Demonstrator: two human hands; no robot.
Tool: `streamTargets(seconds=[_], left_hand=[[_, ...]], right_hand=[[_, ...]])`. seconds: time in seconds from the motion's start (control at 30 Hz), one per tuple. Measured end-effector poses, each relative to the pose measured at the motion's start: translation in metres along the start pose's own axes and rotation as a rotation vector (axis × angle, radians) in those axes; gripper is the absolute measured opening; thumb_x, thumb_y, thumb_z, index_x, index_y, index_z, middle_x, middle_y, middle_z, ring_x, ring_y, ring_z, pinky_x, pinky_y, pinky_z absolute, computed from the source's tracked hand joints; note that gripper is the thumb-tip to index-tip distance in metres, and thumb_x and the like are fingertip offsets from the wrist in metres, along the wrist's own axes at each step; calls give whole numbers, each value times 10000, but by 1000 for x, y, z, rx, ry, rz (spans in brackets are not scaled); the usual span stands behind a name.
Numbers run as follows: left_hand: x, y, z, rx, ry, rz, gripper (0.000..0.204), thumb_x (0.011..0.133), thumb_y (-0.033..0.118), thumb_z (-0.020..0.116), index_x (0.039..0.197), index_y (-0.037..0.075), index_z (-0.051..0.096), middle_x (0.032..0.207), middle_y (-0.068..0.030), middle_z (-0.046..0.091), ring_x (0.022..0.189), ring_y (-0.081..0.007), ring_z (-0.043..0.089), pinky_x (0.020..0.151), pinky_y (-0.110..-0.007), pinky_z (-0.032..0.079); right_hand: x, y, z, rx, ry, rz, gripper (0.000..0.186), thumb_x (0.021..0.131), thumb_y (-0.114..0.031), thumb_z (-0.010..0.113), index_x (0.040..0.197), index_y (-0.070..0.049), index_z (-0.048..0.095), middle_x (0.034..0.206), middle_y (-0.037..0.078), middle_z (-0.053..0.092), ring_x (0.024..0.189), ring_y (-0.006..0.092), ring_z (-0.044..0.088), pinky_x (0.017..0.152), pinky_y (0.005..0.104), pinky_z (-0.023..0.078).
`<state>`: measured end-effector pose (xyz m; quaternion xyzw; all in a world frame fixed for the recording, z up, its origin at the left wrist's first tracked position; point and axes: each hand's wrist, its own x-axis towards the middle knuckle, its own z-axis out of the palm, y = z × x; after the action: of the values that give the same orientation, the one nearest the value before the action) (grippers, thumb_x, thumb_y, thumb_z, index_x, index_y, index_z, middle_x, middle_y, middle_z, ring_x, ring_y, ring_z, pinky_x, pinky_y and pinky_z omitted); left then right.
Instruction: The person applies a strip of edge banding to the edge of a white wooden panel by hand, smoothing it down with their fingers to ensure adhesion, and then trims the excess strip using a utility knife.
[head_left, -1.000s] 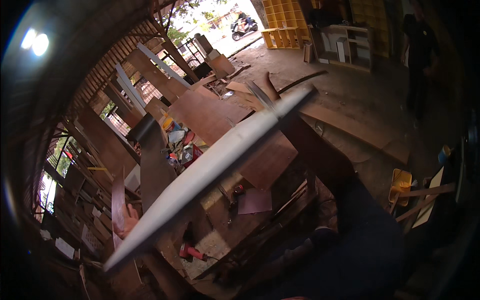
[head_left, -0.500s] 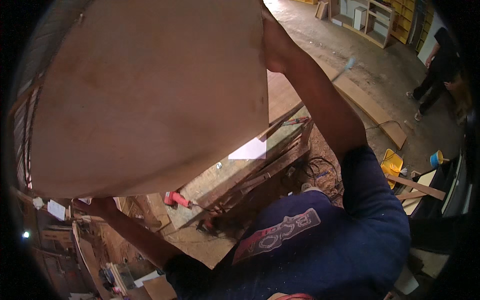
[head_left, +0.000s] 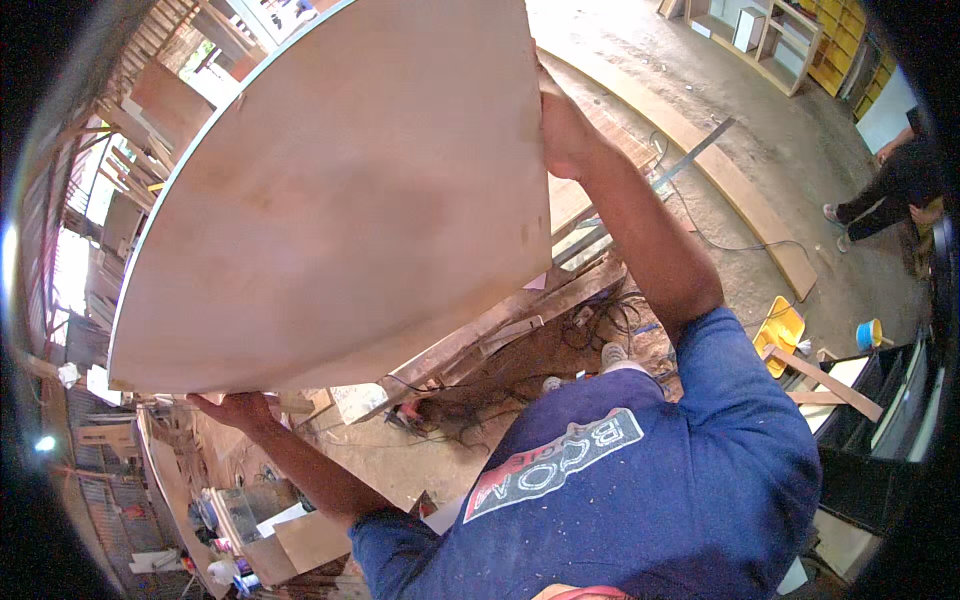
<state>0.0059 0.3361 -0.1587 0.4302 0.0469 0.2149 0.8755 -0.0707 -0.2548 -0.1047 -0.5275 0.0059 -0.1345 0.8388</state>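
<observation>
A large quarter-circle wooden panel fills the upper middle, its broad face toward me and a pale edge along its curve. My right hand grips its straight right side near the top. At the bottom left corner region, my left hand is closed on the lower edge, its fingertips partly hidden by the panel. Behind and below the panel runs a rough wooden workbench, largely covered by it, with tangled black cables on the floor beside it.
A long plank lies on the right floor near a yellow tray and blue tub. A person in dark clothes stands at far right. Open shelving is at the back; leaning boards line the left.
A second ago the panel was edge-on and diagonal; it has turned face toward me. Since half a second ago it has shifted slightly right, showing its curved edge, with both hands still on it.
</observation>
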Motion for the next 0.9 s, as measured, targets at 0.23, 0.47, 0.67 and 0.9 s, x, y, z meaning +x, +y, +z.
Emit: streamTargets(seconds=[0.23, 0.47, 0.67, 0.9], left_hand=[[11, -11, 5, -16, -31, -42, 1068, 847, 813, 648, 1630, 136, 388, 1681, -156, 375, 1530, -418, 353, 1265, -650, 267], [14, -53, 27, 80, -138, -27, 1228, 825, 880, 627, 1697, 112, 229, 1745, -153, 225, 1582, -390, 262, 1275, -595, 281], [21, -66, 17, 73, -132, -13, 1149, 878, 863, 584, 1704, 145, 234, 1748, -139, 230, 1590, -389, 261, 1275, -604, 276], [54, -57, 19, 285, 125, 214, 879, 941, 706, 624, 1581, 148, 395, 1602, -157, 381, 1429, -346, 429, 1187, -541, 393]], right_hand=[[26, 19, -66, -996, -59, -166, 598, 1115, -460, 456, 1539, -43, 527, 1439, 170, 651, 1311, 324, 631, 1151, 501, 491], [61, 40, -101, -177, 68, -110, 462, 1059, -173, 625, 1466, 32, 552, 1394, 164, 680, 1235, 303, 681, 1067, 461, 553], [61, 47, -96, -202, 150, -83, 515, 1138, -347, 450, 1498, 11, 534, 1469, 180, 624, 1302, 327, 635, 1117, 511, 517], [41, 37, -53, -25, 359, 117, 523, 1144, -355, 406, 1483, 16, 553, 1414, 192, 657, 1295, 338, 652, 1113, 542, 528]])
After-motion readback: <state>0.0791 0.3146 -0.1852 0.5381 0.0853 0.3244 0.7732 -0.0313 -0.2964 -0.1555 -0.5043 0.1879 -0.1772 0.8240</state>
